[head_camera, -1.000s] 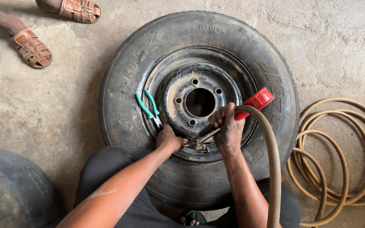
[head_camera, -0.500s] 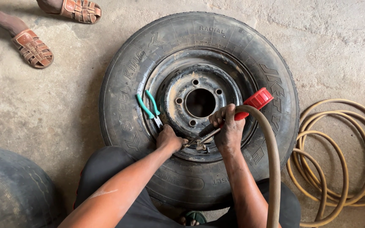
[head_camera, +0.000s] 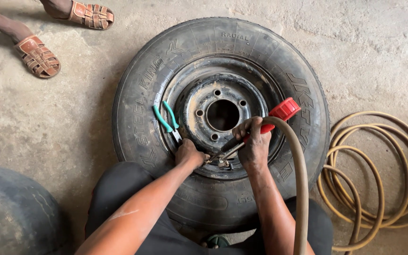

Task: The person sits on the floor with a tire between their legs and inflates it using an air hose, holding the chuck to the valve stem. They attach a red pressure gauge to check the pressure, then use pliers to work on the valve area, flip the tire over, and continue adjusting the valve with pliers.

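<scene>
Wheel valve (head_camera: pixel 223 163), at the near edge of the steel rim (head_camera: pixel 223 114), between the two hands. The right hand (head_camera: pixel 253 144) is clenched around a red-handled air tool (head_camera: pixel 279 115), whose metal nozzle runs down to the valve; the tool's red cap points away toward the far right of the rim. A tan air hose (head_camera: pixel 299 179) leaves the tool, arches over the right wrist and runs down along the forearm. The left hand (head_camera: pixel 190 153) rests on the rim just left of the valve, its fingers curled and pinching at the fitting; exactly what they grip cannot be told. Green-handled pliers (head_camera: pixel 167 119) lie on the rim just above the left hand. The rim sits in a black tyre (head_camera: pixel 140 113) lying flat on the concrete floor (head_camera: pixel 62 123). More hose lies coiled (head_camera: pixel 378 174) to the right. A second tyre (head_camera: pixel 15 212) shows at lower left. Another person's sandalled feet (head_camera: pixel 38 55) stand at upper left, well apart.
</scene>
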